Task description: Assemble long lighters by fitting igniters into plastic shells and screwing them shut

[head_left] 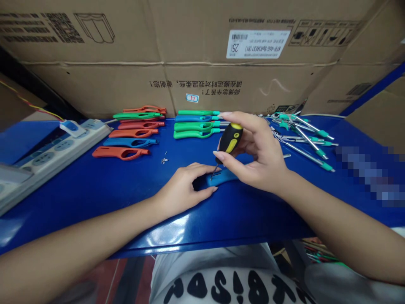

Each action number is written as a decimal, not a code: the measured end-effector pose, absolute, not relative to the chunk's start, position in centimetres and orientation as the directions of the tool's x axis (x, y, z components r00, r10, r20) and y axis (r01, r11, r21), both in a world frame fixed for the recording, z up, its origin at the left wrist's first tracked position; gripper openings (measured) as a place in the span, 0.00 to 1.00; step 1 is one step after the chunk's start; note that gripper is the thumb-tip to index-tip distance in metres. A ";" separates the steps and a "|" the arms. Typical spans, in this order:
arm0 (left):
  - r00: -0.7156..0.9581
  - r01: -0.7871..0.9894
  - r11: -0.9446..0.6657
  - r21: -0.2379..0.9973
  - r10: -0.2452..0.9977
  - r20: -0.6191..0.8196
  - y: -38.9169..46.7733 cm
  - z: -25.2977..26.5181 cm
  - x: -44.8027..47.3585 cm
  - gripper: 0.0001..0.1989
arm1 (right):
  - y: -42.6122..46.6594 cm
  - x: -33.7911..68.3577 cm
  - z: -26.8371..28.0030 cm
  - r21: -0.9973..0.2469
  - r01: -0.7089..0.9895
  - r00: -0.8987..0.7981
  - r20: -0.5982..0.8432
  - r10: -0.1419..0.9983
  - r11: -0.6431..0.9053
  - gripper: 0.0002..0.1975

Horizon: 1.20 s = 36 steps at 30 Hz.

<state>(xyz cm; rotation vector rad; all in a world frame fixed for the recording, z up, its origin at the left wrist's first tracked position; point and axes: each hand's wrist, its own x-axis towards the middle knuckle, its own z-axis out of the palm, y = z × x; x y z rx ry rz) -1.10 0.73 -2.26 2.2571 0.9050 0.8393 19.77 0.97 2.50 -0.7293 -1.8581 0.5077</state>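
A small blue elongated casing, apparently hard plastic (pixel 225 177), lies on the glossy blue counter (pixel 247 223) in front of the person, its far part hidden behind the right hand (pixel 261 156). The left hand (pixel 180 185) is closed around the casing's near end, thumb on one side and forefinger on the other. The right hand grips a screwdriver with a rounded black-and-yellow handle (pixel 232 138), its thin metal shaft slanting down to the casing's upper face, between the left thumb and forefinger. The hands are close together but do not appear to touch.

The casing looks light and stiff, likely a hollow shell that could crack or strip if driven too hard. Its smooth surface would probably slide or spin on the slick counter, so the flanks near the tip are a sound place to pinch, with fingers clear of the shaft. The screwdriver handle seems firm and easy to turn, best held around its bulging middle. The tiny silvery metal screws (pixel 164 161) beside the left hand would likely roll away easily and are best picked up singly by fingertip.
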 end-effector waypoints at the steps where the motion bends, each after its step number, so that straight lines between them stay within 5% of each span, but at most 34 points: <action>1: 0.576 0.394 -0.617 0.682 0.744 0.340 0.7 -2.3 -1.1 0.17 | 1.0 19.8 2.5 -0.632 0.253 -0.290 0.672 0.681 0.732 0.32; 15: 0.588 0.380 -0.630 0.677 0.730 0.349 0.8 -2.3 -1.2 0.17 | 1.0 19.8 2.4 -0.668 0.253 -0.258 0.651 0.714 0.700 0.32; 24: 0.600 0.364 -0.650 0.667 0.712 0.365 0.9 -2.4 -1.2 0.17 | 1.2 20.0 2.3 -0.519 0.348 -0.356 0.697 0.622 0.781 0.31; 33: 0.604 0.355 -0.611 0.708 0.728 0.325 0.8 -2.2 -1.1 0.10 | 1.3 20.0 3.3 -0.565 0.363 -0.497 0.555 0.667 0.741 0.33; 36: 0.608 0.346 -0.607 0.716 0.726 0.321 0.9 -2.2 -1.1 0.08 | 1.5 19.9 3.7 -0.478 0.451 -0.492 0.571 0.657 0.753 0.31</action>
